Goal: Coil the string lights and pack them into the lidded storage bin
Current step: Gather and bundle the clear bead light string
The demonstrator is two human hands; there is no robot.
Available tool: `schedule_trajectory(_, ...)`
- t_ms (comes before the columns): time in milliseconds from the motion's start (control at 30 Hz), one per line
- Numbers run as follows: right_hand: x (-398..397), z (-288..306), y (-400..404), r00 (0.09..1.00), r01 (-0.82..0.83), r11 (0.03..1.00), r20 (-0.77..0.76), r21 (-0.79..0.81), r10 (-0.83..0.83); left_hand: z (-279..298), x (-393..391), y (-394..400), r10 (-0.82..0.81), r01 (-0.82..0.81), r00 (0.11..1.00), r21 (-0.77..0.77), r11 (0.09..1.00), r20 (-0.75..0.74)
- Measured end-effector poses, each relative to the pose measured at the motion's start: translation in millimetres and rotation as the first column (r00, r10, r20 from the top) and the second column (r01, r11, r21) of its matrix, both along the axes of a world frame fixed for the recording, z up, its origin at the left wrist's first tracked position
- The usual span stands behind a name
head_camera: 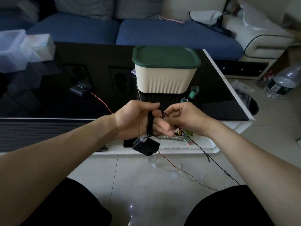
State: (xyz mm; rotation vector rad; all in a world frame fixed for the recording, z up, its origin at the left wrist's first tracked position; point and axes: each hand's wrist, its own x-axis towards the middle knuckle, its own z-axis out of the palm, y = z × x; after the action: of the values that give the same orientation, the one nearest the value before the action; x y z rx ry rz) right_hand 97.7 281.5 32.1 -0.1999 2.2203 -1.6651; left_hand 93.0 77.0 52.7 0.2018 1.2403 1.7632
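Wire (150, 123) coils round left hand (138, 119) (loosely).

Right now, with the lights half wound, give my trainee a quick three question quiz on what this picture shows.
1. True or false: the green lid is off the cream storage bin.
2. Which hand has the black wire coil wrapped around its fingers? A) left hand B) right hand C) neither
3. Fill in: the unwound black wire trails from the right hand down to the ____.

Key: 1. False, the lid sits on the bin. 2. A. 3. Floor.
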Motion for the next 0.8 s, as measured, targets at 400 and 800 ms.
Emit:
schedule_trajectory(400, -2.6, -4.2, -4.8, 0.989, 0.065, 0.996, 0.139, -0.055, -0.057, -4.4, 3.8, 5.7, -0.12, 0.116, 0.99, -0.06, 0.991, -0.069)
schedule_trajectory(800, -5.6, 0.6, -1.6, 0.935, 0.201, 0.977, 0.31, -0.065, -0.172, 2.1, 0.8, 2.4, 0.066, -0.075, 0.991, -0.081, 0.994, -0.115)
